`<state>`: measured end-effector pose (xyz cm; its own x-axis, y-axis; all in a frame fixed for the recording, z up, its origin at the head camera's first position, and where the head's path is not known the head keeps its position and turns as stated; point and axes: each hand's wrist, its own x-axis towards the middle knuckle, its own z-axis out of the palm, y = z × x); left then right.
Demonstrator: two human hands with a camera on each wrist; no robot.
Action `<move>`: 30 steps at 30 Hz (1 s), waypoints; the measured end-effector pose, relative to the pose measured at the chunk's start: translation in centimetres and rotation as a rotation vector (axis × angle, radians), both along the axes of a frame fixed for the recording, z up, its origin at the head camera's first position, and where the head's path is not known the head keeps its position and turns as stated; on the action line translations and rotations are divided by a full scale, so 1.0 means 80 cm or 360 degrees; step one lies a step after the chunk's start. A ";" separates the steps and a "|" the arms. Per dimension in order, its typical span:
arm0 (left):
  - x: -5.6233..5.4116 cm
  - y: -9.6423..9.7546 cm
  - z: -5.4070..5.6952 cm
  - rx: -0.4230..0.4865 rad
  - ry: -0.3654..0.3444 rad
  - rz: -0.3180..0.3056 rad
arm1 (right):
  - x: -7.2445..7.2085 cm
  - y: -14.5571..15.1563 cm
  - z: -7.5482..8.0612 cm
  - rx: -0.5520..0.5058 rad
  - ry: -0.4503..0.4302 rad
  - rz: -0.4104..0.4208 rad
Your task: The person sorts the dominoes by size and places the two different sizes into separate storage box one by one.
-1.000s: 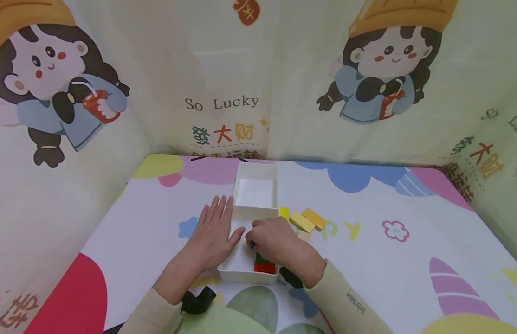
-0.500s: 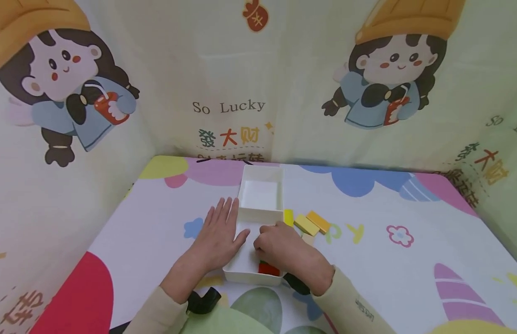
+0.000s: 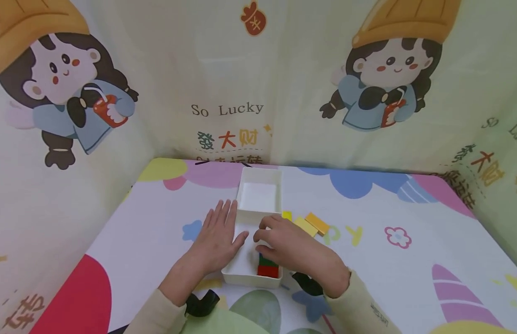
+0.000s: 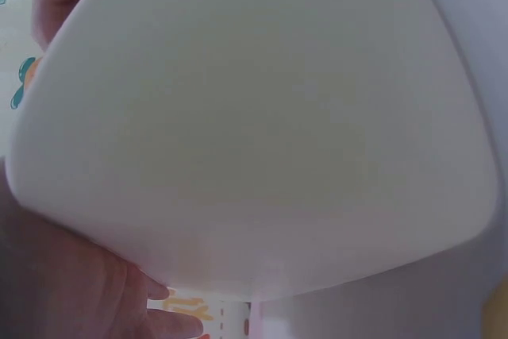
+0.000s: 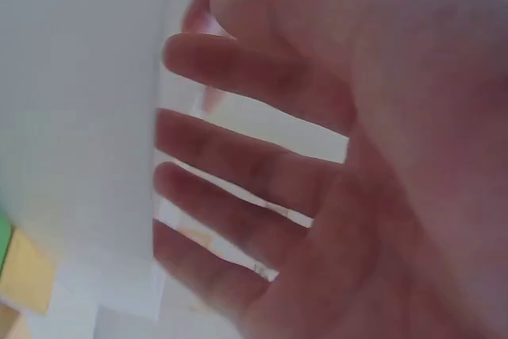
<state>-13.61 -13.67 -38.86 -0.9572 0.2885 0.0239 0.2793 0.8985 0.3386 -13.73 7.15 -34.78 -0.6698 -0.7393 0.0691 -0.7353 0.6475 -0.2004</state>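
Observation:
My left hand (image 3: pixel 214 239) lies with straight fingers along the left side of a white tray (image 3: pixel 241 266). My right hand (image 3: pixel 289 239) hovers over the tray's right half, fingers loosely bent and holding nothing. Below its thumb, a red block (image 3: pixel 268 271) and a green block (image 3: pixel 268 260) sit together in the tray's front right corner, and a bit of blue shows behind them. In the right wrist view, the right hand's fingers (image 5: pixel 238 152) are spread apart beside a pale surface. The white tray's outside (image 4: pixel 254 132) fills most of the left wrist view.
A second white tray (image 3: pixel 260 213) stands directly behind the first. To the right lie a yellow block (image 3: pixel 287 215), a pale yellow block (image 3: pixel 305 226) and an orange block (image 3: pixel 317 223). Black wrist gear (image 3: pixel 202 304) sits under the left forearm. Printed cloth walls surround the table.
The right hand has loosened its curled fingers, let go of the dark blue block and lifted slightly, showing more of the green and red blocks. The left hand stays in place.

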 end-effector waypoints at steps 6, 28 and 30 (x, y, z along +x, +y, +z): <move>0.001 0.000 -0.004 0.0001 -0.0011 0.0039 | 0.001 0.019 0.006 -0.0104 -0.0033 -0.0096; -0.002 0.004 -0.002 0.0036 -0.0015 0.0006 | -0.027 0.113 0.002 -0.0289 -0.0019 -0.0515; -0.001 0.003 -0.002 0.0030 -0.0017 0.0010 | -0.031 0.120 0.001 -0.0296 -0.0015 -0.0534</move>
<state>-13.73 -13.41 -39.00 -0.9592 0.2822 0.0193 0.2701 0.8936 0.3585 -16.23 16.71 -34.72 -0.8738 -0.4541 0.1742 -0.4861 0.8039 -0.3428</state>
